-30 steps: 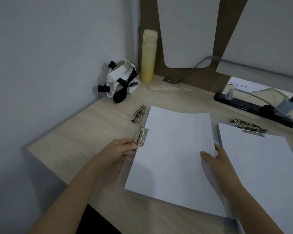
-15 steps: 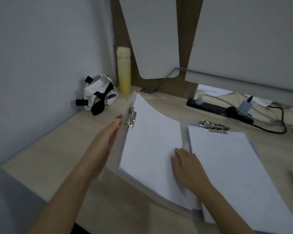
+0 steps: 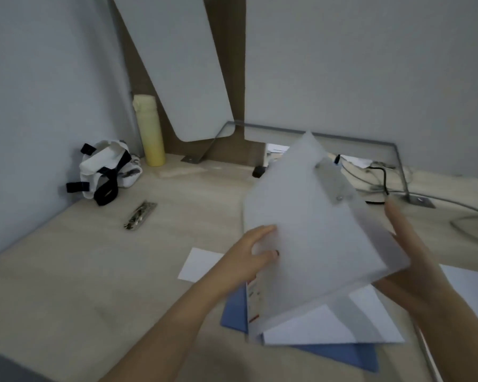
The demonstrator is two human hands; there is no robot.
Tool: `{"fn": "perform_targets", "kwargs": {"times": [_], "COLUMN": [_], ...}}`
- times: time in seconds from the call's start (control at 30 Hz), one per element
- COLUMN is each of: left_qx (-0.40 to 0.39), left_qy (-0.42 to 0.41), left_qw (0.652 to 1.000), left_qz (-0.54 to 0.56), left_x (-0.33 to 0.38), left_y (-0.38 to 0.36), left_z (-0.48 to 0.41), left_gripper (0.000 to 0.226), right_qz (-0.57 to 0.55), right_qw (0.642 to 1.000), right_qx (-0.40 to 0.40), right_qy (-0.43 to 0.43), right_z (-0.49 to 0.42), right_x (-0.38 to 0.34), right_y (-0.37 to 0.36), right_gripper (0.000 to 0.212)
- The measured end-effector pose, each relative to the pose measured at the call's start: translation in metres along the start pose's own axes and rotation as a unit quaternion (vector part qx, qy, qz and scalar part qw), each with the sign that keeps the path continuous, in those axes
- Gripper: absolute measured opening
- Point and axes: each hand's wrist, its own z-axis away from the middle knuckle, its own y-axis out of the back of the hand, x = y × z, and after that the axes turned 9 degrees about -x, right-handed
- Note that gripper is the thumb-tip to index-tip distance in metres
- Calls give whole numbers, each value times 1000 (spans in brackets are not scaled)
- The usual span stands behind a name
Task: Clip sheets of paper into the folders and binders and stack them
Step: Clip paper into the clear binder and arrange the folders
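While frosted translucent plastic folder (image 3: 320, 230) tilts in air above counter (image 3: 122, 271), my left hand (image 3: 249, 257) pinches its left edge, thumb on top. My right hand (image 3: 414, 268) supports right edge from beneath, fingers spread; grip unclear. Below: white sheets (image 3: 329, 326) on blue folder (image 3: 342, 354). Loose metal clip (image 3: 140, 215) lies well left, near yellow bottle (image 3: 149, 130).
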Motion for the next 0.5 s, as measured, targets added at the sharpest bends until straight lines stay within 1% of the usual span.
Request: {"fn": "perform_targets", "kwargs": {"times": [0.07,0.1,0.13,0.17,0.2,0.23,0.27,0.3,0.33,0.43,0.47,0.5], "left_qx": [14,19,29,42,57,69,76,84,82,38,24,11], "left_qy": [46,68,84,89,87,86,88,94,106,143,162,179], "left_qw": [999,997,996,995,994,993,991,988,985,979,973,965], "left_qz": [-19,-19,-12,-4,14,38,66,89,106,141,165,193], "left_x": [-9,-12,-14,-14,-16,-16,-17,-20,-21,-21,-21,-21], "left_y": [-11,-15,-19,-22,-24,-26,-28,-28,-27,-26,-26,-27], "left_z": [0,2,2,3,3,4,2,1,1,1,2,3], "left_gripper": [55,57,57,50,35,22,19,20,22,9,7,10], "right_qz": [42,61,80,101,124,146,177,219,265,387,414,425], "right_qw": [998,997,994,989,983,976,966,952,934,867,851,843], "right_qx": [36,49,63,80,98,115,137,162,183,229,234,232], "right_qy": [2,-14,-36,-66,-91,-112,-128,-139,-155,-212,-225,-233], "right_z": [12,17,21,25,27,28,28,26,23,16,16,17], "right_x": [0,2,6,11,16,21,25,29,35,56,62,63], "right_y": [20,29,40,51,63,70,77,79,83,92,94,91], "right_gripper": [35,31,39,50,54,52,45,37,33,28,28,32]}}
